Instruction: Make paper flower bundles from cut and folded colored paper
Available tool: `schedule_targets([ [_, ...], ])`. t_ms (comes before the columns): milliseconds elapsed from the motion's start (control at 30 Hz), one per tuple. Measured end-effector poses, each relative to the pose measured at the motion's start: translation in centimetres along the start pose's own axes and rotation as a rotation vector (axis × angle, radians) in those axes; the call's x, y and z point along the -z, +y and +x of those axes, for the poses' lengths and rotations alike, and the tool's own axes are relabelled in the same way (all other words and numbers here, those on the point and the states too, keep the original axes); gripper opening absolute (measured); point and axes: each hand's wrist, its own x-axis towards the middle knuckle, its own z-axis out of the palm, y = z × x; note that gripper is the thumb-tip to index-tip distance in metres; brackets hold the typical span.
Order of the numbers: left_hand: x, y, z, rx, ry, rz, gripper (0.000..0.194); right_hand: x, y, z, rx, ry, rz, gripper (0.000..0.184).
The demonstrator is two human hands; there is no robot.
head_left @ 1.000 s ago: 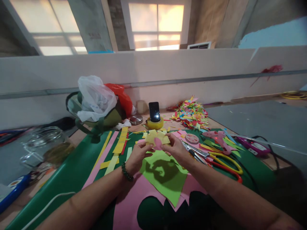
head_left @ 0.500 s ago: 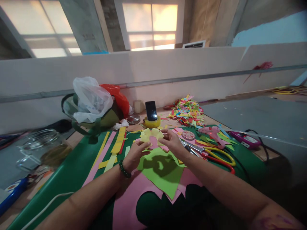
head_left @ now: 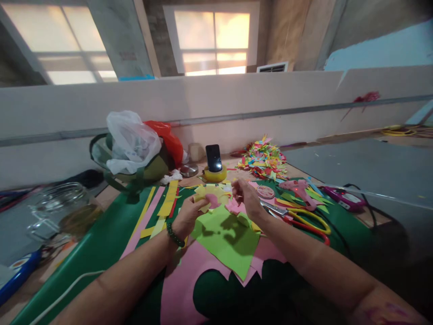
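My left hand [head_left: 189,215] pinches a yellow cut-paper flower with a pink centre [head_left: 209,196], held just above the green table mat [head_left: 101,243]. A bead bracelet sits on that wrist. My right hand [head_left: 246,196] hovers a little to the right of the flower, off it, with its fingers loosely curled and blurred. Under both hands lies a light green paper sheet [head_left: 230,239] on top of a pink cut sheet [head_left: 189,284].
Scissors with red and yellow handles [head_left: 301,221], a pink glue gun [head_left: 297,186] and a tape roll [head_left: 266,192] lie right of my hands. Behind stand a phone on a yellow holder [head_left: 214,164], a scrap pile [head_left: 265,159], plastic bags [head_left: 133,140]; paper strips [head_left: 165,205], glass jar [head_left: 61,212] left.
My right hand has let go of the paper flower and drawn away to the right. The left hand keeps the flower and has lowered it slightly.
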Motion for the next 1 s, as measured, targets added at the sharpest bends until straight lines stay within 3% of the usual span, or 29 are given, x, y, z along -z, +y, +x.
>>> schedule_targets([
  [67,0.1,0.1,0.2,-0.013,0.004,-0.059,0.026,0.4,-0.3,0.2,-0.008,-0.027,0.096,0.050],
  [167,0.1,0.4,0.3,-0.001,-0.036,-0.123,0.022,0.9,-0.7,0.4,-0.149,-0.269,0.175,0.059],
  [233,0.1,0.5,0.2,-0.002,-0.074,-0.149,0.022,0.9,-0.8,0.4,-0.216,-0.360,0.185,0.053],
  [333,0.0,0.5,0.2,-0.006,-0.101,-0.135,0.023,0.7,-0.9,0.4,-0.114,-0.167,0.239,0.031],
  [400,0.0,0.2,0.2,-0.017,-0.100,-0.087,0.025,0.4,-0.8,0.4,-0.046,-0.043,0.236,0.032],
  [567,-0.1,-0.4,0.1,-0.049,-0.140,0.059,0.031,-0.1,0.1,0.0,-0.063,-0.203,-0.113,0.062],
  [700,-0.2,-0.3,-0.1,-0.054,-0.197,0.108,0.046,-0.2,1.0,-0.2,-0.057,-0.286,-0.298,0.061],
  [800,0.1,0.0,0.2,-0.069,-0.172,0.158,0.048,-0.1,1.3,-0.3,0.001,-0.338,-0.355,0.060],
  [900,0.6,0.3,0.8,-0.080,-0.128,0.191,0.052,0.0,1.3,0.0,0.118,-0.284,-0.386,0.057],
  [1000,1.1,0.5,1.2,-0.015,-0.072,0.325,0.054,0.3,0.9,0.6,0.245,-0.088,-0.263,0.041],
])
